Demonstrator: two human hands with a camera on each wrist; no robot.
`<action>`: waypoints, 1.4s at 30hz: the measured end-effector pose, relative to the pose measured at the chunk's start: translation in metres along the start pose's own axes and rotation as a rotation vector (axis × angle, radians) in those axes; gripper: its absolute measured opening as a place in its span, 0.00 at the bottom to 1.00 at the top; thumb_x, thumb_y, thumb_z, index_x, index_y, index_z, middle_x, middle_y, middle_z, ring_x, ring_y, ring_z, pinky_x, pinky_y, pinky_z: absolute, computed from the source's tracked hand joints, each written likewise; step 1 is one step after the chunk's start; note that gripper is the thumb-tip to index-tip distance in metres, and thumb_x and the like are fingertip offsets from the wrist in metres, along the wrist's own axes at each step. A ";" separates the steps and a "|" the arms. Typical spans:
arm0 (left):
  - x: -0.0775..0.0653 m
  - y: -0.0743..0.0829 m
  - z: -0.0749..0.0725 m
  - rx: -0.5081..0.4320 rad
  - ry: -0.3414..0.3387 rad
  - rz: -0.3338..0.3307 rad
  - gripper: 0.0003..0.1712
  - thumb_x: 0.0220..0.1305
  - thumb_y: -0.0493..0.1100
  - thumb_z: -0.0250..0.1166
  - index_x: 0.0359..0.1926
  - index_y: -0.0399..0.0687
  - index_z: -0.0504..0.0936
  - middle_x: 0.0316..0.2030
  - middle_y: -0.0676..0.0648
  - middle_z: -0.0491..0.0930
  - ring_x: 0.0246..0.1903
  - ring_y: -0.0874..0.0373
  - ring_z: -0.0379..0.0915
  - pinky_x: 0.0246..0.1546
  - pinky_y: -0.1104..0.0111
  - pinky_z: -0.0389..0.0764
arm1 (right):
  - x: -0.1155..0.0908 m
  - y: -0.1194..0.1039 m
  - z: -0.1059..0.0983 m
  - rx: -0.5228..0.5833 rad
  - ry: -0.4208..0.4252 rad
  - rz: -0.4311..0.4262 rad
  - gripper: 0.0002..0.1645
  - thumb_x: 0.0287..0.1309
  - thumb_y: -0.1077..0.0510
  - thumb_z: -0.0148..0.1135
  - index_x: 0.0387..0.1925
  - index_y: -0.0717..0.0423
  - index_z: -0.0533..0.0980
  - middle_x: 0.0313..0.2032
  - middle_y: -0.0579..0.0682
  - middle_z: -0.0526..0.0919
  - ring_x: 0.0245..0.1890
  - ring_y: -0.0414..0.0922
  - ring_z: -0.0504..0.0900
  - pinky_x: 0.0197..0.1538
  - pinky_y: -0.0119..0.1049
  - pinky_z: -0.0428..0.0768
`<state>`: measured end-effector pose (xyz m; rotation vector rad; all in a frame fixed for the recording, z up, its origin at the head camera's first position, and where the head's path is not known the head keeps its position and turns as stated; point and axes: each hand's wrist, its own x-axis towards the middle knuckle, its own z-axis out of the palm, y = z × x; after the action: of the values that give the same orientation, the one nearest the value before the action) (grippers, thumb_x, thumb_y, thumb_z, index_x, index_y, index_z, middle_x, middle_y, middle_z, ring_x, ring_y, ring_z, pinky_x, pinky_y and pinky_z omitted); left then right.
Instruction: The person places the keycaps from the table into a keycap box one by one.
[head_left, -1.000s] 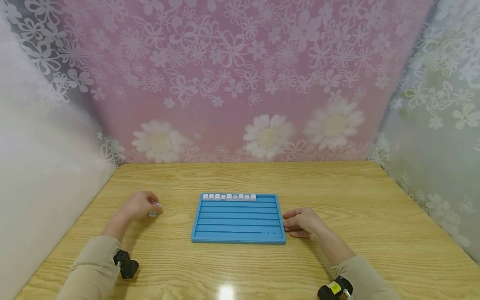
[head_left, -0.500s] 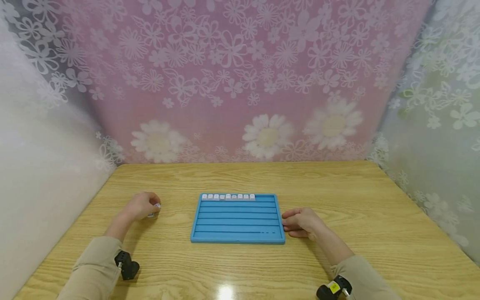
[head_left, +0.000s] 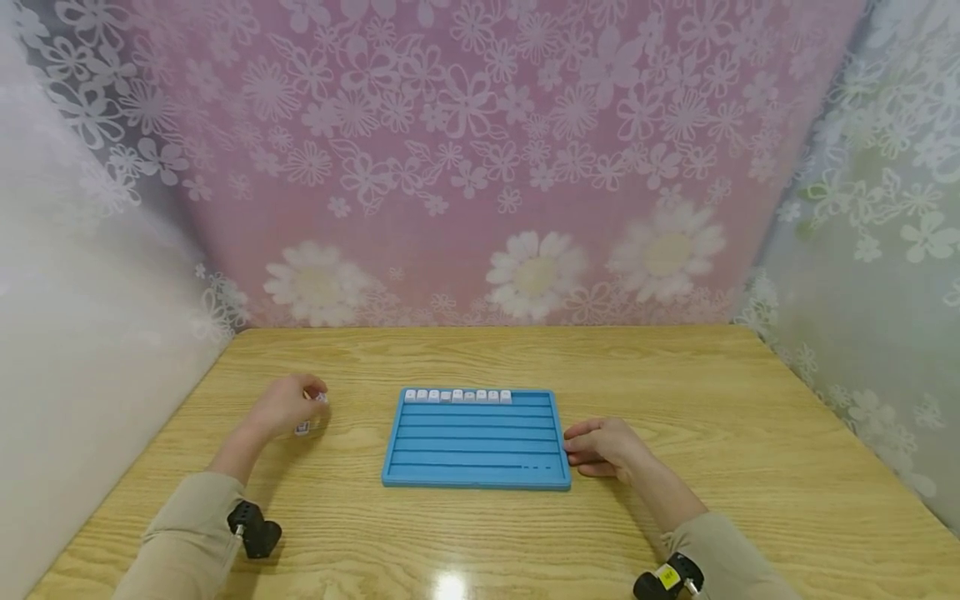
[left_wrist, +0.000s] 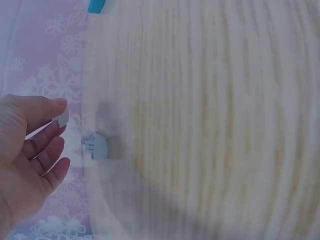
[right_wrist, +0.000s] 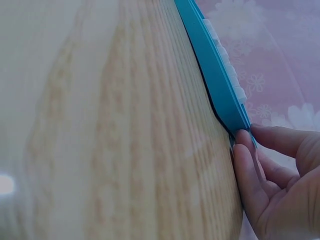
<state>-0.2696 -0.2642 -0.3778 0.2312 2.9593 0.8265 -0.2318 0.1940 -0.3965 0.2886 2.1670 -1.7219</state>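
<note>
My left hand (head_left: 287,406) pinches a small white keycap (left_wrist: 62,118) between thumb and fingertip, at the left part of the table. Just below that hand a second keycap (left_wrist: 96,145) rests on the wood, its hollow underside turned sideways. A blue tray (head_left: 472,457) with several long ridged rows lies in the middle. White keycaps (head_left: 457,396) stand side by side along its top row, from the left corner to past the middle. At the tray's right edge my right hand (head_left: 609,447) holds on with its fingertips (right_wrist: 243,137); part of the grip is hidden.
The wooden table (head_left: 480,542) ends at a pink flowered curtain (head_left: 450,167) behind, with pale cloth (head_left: 90,333) on the left and patterned cloth (head_left: 862,333) on the right. Black cameras (head_left: 255,530) are strapped to both sleeves.
The left hand has shifted slightly away from the body with its keycap, and the other keycap on the table shows more clearly below it. The right hand stays at the tray's edge.
</note>
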 end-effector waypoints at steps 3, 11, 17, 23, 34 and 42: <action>0.001 0.005 0.000 0.005 0.006 0.014 0.20 0.62 0.42 0.60 0.51 0.33 0.75 0.40 0.40 0.76 0.39 0.48 0.72 0.36 0.57 0.75 | 0.000 0.001 0.000 0.003 0.002 0.004 0.20 0.55 0.66 0.62 0.50 0.70 0.72 0.25 0.50 0.82 0.23 0.41 0.81 0.28 0.34 0.81; 0.004 0.018 0.005 -0.027 0.054 0.082 0.18 0.63 0.39 0.59 0.52 0.32 0.74 0.41 0.40 0.76 0.41 0.46 0.72 0.39 0.55 0.74 | 0.001 0.001 0.000 0.013 0.010 0.007 0.20 0.55 0.66 0.62 0.49 0.70 0.73 0.24 0.50 0.82 0.23 0.41 0.81 0.27 0.33 0.80; 0.009 0.031 0.009 -0.026 0.076 0.138 0.19 0.62 0.37 0.60 0.51 0.31 0.75 0.37 0.42 0.75 0.38 0.49 0.71 0.37 0.58 0.74 | 0.001 -0.001 -0.001 0.016 0.015 0.007 0.20 0.55 0.66 0.61 0.50 0.69 0.72 0.24 0.50 0.82 0.23 0.41 0.81 0.27 0.33 0.80; 0.012 0.040 0.016 -0.014 0.059 0.197 0.16 0.61 0.36 0.60 0.49 0.32 0.77 0.35 0.44 0.75 0.35 0.52 0.70 0.36 0.60 0.74 | 0.001 0.001 -0.001 0.002 0.016 0.001 0.21 0.56 0.65 0.61 0.51 0.71 0.72 0.24 0.50 0.81 0.23 0.41 0.81 0.28 0.33 0.80; 0.011 0.062 0.029 -0.051 0.017 0.314 0.14 0.61 0.35 0.58 0.46 0.35 0.81 0.31 0.48 0.71 0.28 0.57 0.63 0.28 0.65 0.67 | 0.000 0.002 -0.001 0.006 0.011 -0.001 0.22 0.57 0.64 0.60 0.51 0.71 0.71 0.25 0.51 0.81 0.24 0.41 0.81 0.28 0.33 0.81; 0.006 0.078 0.034 -0.151 -0.042 0.246 0.13 0.62 0.38 0.59 0.46 0.39 0.81 0.34 0.48 0.74 0.31 0.55 0.67 0.30 0.65 0.71 | 0.001 0.002 -0.001 0.009 0.008 -0.001 0.22 0.57 0.63 0.61 0.51 0.70 0.71 0.26 0.50 0.82 0.24 0.41 0.81 0.28 0.33 0.81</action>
<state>-0.2623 -0.1797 -0.3662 0.6045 2.8490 1.0512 -0.2323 0.1956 -0.3983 0.2973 2.1656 -1.7341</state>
